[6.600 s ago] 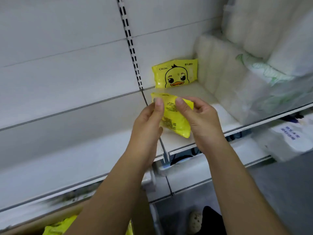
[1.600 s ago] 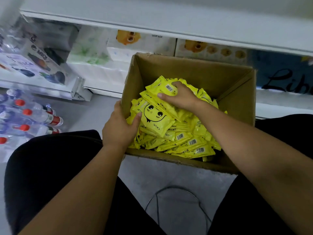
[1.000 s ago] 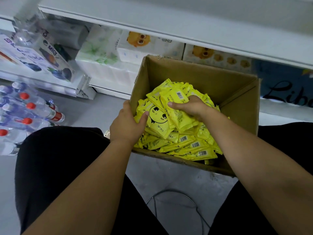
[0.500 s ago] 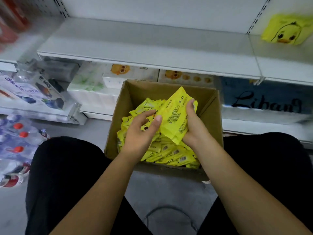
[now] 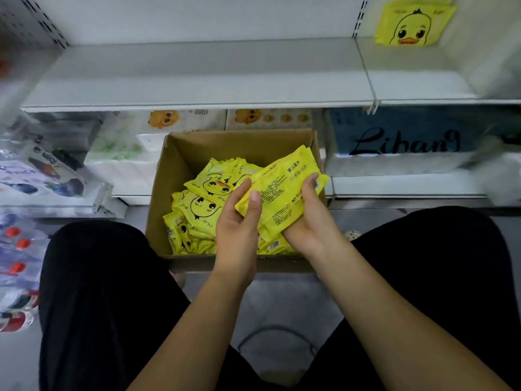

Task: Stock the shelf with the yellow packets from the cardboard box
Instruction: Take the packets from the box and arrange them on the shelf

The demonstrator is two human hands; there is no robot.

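Shelf (image 5: 197, 80): white, above the box.
Box (image 5: 158, 198): open, on the floor between the knees.
Pile (image 5: 197, 213): yellow packets, inside the box.
Stack (image 5: 284, 190): I read its printed back, up over the box's right side.
Right hand (image 5: 310, 224): fingers curled over the stack's far edge.
Left hand (image 5: 236, 230): thumb pinching the stack's near corner.
Duck packet (image 5: 408, 22): upright, shelf's back right.

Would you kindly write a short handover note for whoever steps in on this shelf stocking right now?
Left hand: thumb and fingers grip the held packets, print side up, over the cardboard box.
Right hand: grips the same bunch from the right.
Box: holds a pile of yellow packets.
Done: one duck packet stands at the back of the shelf, upper right.
Left: shelve the held bunch, then the pile.
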